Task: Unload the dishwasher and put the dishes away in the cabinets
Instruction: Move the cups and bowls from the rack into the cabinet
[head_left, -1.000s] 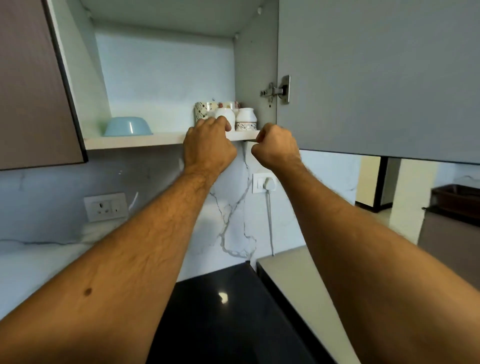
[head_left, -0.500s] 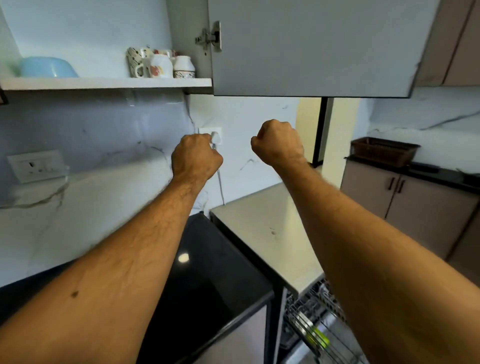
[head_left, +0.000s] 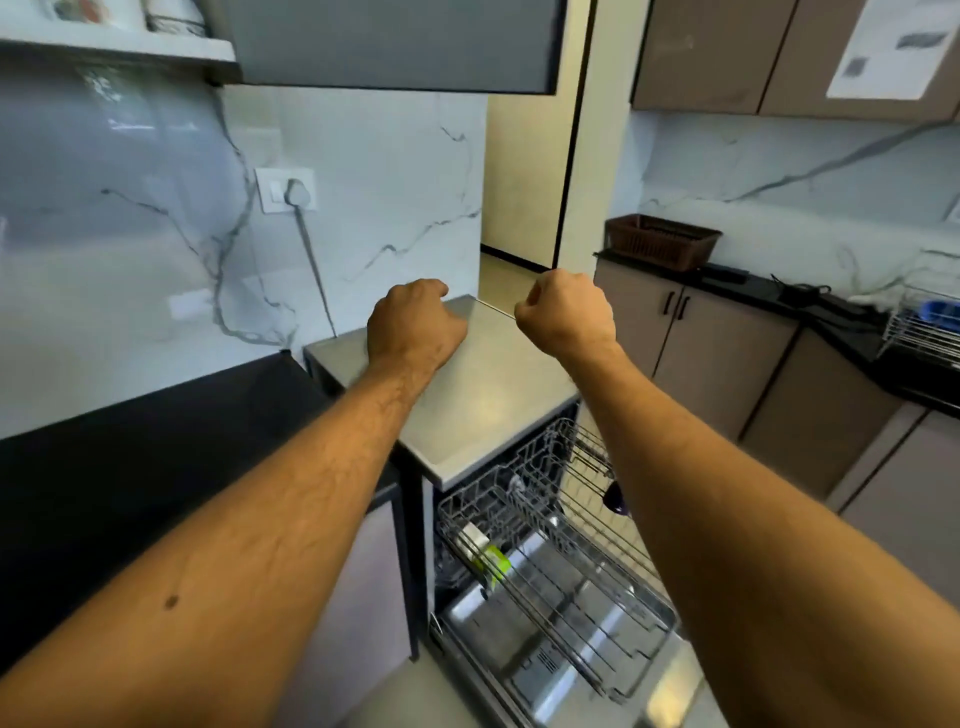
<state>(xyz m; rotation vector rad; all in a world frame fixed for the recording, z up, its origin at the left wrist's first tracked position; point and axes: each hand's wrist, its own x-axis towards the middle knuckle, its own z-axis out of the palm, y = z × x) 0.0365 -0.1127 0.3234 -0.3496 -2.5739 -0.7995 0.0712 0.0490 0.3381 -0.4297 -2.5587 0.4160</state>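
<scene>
both hands have dropped from the cabinet shelf to hang above the dishwasher (head_left: 488, 400) top, and the view has swung down with them. left hand (head_left: 415, 325) and right hand (head_left: 566, 317) are curled into loose fists, holding nothing. the cabinet door (head_left: 395, 44) above the dishwasher is open. the upper rack (head_left: 550, 525) is pulled out in front of the dishwasher, with a white-and-green item (head_left: 488, 553) lying in it. risk, as i judge it: straightening up from the rack could knock the head on that door.
</scene>
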